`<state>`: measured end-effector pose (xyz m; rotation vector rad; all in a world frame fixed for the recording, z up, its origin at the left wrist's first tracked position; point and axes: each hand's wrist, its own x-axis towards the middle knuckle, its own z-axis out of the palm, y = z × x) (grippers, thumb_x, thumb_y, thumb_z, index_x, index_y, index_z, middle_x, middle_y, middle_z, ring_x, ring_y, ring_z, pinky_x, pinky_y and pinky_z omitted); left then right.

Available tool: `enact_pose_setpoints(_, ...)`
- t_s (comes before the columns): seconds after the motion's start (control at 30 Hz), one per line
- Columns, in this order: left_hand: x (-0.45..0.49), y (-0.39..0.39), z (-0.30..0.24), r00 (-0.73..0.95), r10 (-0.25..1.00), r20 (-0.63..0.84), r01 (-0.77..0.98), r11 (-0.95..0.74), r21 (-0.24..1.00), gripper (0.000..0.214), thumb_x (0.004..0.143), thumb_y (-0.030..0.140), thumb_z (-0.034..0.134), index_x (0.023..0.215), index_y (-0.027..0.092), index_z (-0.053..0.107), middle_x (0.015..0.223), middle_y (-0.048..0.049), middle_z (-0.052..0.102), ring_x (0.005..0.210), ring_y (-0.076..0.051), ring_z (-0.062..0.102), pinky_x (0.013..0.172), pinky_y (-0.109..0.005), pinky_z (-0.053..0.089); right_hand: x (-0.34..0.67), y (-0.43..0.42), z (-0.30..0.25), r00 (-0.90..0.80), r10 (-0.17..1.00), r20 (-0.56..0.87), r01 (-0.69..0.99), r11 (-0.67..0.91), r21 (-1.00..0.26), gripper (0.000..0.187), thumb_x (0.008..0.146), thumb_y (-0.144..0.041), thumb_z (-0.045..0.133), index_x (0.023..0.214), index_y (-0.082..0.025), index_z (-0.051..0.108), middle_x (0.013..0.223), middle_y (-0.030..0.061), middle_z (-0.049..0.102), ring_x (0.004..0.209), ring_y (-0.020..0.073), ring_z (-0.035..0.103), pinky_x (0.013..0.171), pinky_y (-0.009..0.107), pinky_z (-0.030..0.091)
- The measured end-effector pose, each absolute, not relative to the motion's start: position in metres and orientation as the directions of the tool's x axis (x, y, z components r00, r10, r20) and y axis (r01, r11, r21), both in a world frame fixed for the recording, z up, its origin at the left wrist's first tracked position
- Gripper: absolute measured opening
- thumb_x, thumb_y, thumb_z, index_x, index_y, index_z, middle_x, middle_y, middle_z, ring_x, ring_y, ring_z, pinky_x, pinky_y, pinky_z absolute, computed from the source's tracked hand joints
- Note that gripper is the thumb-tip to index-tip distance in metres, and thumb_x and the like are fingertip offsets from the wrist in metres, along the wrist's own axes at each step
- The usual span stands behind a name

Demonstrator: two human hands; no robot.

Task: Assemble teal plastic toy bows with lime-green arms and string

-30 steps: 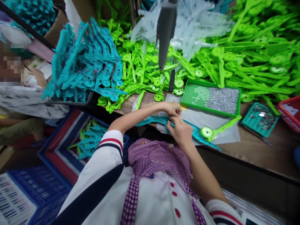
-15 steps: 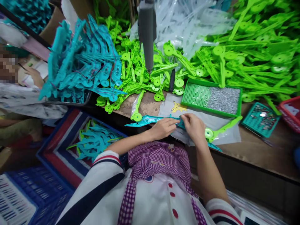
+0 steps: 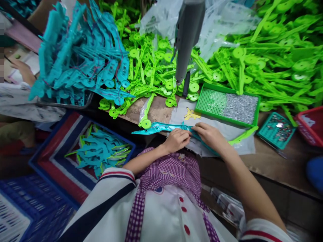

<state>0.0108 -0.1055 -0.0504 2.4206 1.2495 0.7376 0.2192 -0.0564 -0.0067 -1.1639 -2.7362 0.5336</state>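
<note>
Teal plastic between my fingers: one long part (image 3: 161, 127), lengthwise along the front edge of the worktop (image 3: 157, 109), its pointed end out to the left. My left hand (image 3: 177, 139) is curled around its middle. Right beside that, my right hand (image 3: 210, 136) grips the same part, thumb and fingers bent down onto it; whether a small piece sits between those fingertips, I can't tell.

Just left, a lime-green arm (image 3: 145, 124) has its round end at the front edge, right up against the teal. Another green piece (image 3: 243, 136) pokes out beyond my right wrist, over a grey sheet (image 3: 180, 111). Behind the sheet, a green tray (image 3: 224, 118) carries silvery bits heaped at its right end. Toward the right-hand front corner sits a teal case (image 3: 268, 140), then a red basket (image 3: 309, 132).

Overhead hangs a grey driver (image 3: 189, 40), tip down. Lime parts (image 3: 151, 75) crowd the back edge, teal ones (image 3: 88, 64) tower at the left end, and past them, there's a co-worker's hand (image 3: 24, 71).
</note>
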Motion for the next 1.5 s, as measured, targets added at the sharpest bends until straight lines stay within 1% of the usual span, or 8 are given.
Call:
enact_pose_setpoints(0.1,0.012,-0.107,-0.051,0.472,0.833,0.290,0.654,-0.551,0.519,0.023,0.102,0.023,0.048,0.092,0.017,0.068,0.109,-0.0077,0.077,0.103,-0.017,0.071,0.093,-0.036,0.052,0.222,-0.055,-0.005,-0.737,0.676,-0.017,0.647,0.697,-0.308,0.036,0.099,-0.020,0.037,0.120,-0.016,0.067,0.113,0.0158,0.067,0.100,0.0259,0.065,0.079,0.037,0.052)
enact_pose_setpoints(0.27,0.011,-0.108,-0.056,0.437,0.816,0.378,0.616,-0.578,0.535,0.022,0.101,0.023,0.050,0.089,0.016,0.067,0.108,-0.0093,0.076,0.100,-0.016,0.070,0.092,-0.036,0.054,0.225,-0.050,0.003,-0.757,0.653,-0.007,0.638,0.737,-0.224,0.029,0.101,-0.023,0.040,0.101,-0.016,0.069,0.095,0.0136,0.067,0.087,0.0246,0.063,0.080,0.038,0.050)
enact_pose_setpoints(0.5,0.013,-0.108,-0.059,0.282,0.794,0.539,0.585,-0.588,0.560,0.019,0.098,0.025,0.056,0.085,0.017,0.067,0.114,-0.0114,0.068,0.105,-0.019,0.068,0.092,-0.036,0.058,0.202,-0.058,-0.022,-0.634,0.718,0.287,0.673,0.695,-0.253,0.027,0.104,-0.025,0.039,0.104,-0.020,0.066,0.096,0.0093,0.072,0.086,0.0213,0.064,0.077,0.034,0.046)
enact_pose_setpoints(0.63,0.013,-0.108,-0.058,0.294,0.788,0.541,0.573,-0.599,0.560,0.019,0.099,0.025,0.055,0.086,0.015,0.067,0.110,-0.0120,0.067,0.103,-0.019,0.067,0.089,-0.035,0.059,0.195,-0.064,-0.029,-0.617,0.710,0.339,0.718,0.685,-0.126,0.024,0.104,-0.023,0.042,0.104,-0.020,0.066,0.104,0.0081,0.074,0.091,0.0218,0.064,0.084,0.038,0.037)
enact_pose_setpoints(0.87,0.013,-0.108,-0.057,0.376,0.812,0.446,0.607,-0.579,0.544,0.022,0.101,0.026,0.051,0.090,0.016,0.067,0.110,-0.0116,0.068,0.103,-0.020,0.067,0.090,-0.038,0.057,0.193,-0.060,-0.003,-0.665,0.727,0.170,0.735,0.678,-0.022,0.025,0.101,-0.020,0.043,0.096,-0.017,0.067,0.101,0.0098,0.072,0.088,0.0236,0.060,0.086,0.040,0.030)
enact_pose_setpoints(1.03,0.013,-0.106,-0.055,0.397,0.824,0.406,0.637,-0.565,0.524,0.025,0.102,0.028,0.049,0.088,0.017,0.066,0.106,-0.0098,0.070,0.098,-0.019,0.068,0.087,-0.037,0.057,0.188,-0.047,0.009,-0.711,0.703,-0.020,0.701,0.711,0.047,0.028,0.098,-0.016,0.042,0.086,-0.015,0.067,0.088,0.0122,0.068,0.072,0.0218,0.057,0.075,0.037,0.032)
enact_pose_setpoints(1.2,0.012,-0.106,-0.052,0.387,0.811,0.439,0.627,-0.580,0.520,0.026,0.103,0.028,0.048,0.088,0.016,0.066,0.104,-0.0096,0.070,0.096,-0.019,0.068,0.086,-0.037,0.057,0.200,-0.045,0.000,-0.723,0.689,0.052,0.683,0.724,-0.100,0.029,0.102,-0.023,0.042,0.093,-0.016,0.068,0.096,0.0106,0.070,0.079,0.0211,0.060,0.075,0.034,0.037)
enact_pose_setpoints(1.5,0.012,-0.105,-0.052,0.383,0.808,0.448,0.616,-0.585,0.528,0.023,0.102,0.026,0.050,0.089,0.016,0.066,0.103,-0.0096,0.070,0.097,-0.019,0.068,0.086,-0.037,0.057,0.197,-0.042,-0.005,-0.727,0.686,0.043,0.676,0.725,-0.130,0.030,0.102,-0.026,0.041,0.095,-0.018,0.069,0.093,0.0086,0.069,0.076,0.0188,0.060,0.070,0.033,0.037)
